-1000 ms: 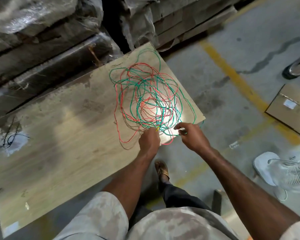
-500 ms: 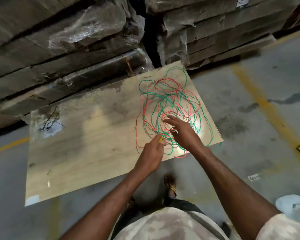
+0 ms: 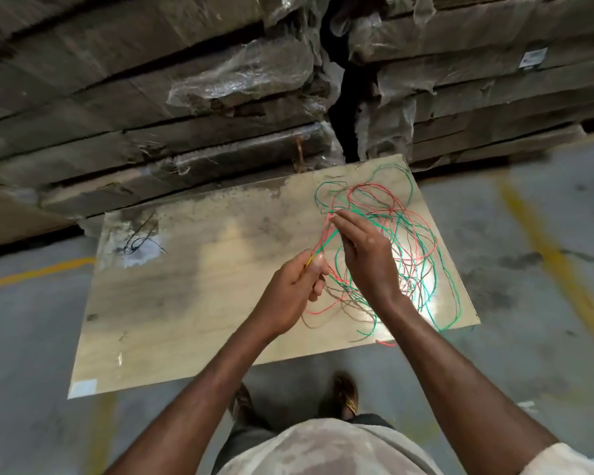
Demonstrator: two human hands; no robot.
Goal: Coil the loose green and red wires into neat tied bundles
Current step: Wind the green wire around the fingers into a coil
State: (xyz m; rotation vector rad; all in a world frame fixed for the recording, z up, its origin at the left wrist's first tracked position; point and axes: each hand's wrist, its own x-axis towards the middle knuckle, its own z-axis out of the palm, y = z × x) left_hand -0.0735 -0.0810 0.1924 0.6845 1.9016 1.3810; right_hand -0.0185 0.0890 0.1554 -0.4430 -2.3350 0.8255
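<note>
Clearly the first loop is only starting; the left hand (image 3: pixel 294 289) pinches the wire ends while the right hand (image 3: pixel 364 255) pinches a green and red strand (image 3: pixel 323 241) lifted off the tangle (image 3: pixel 402 248) on the board (image 3: pixel 192 296); next, I'd guess, more slack must be drawn free and wound round

Both hands (image 3: pixel 290 289) (image 3: pixel 366 260) pinch tangled wires (image 3: pixel 408 241) above the board (image 3: pixel 186 303).
</note>
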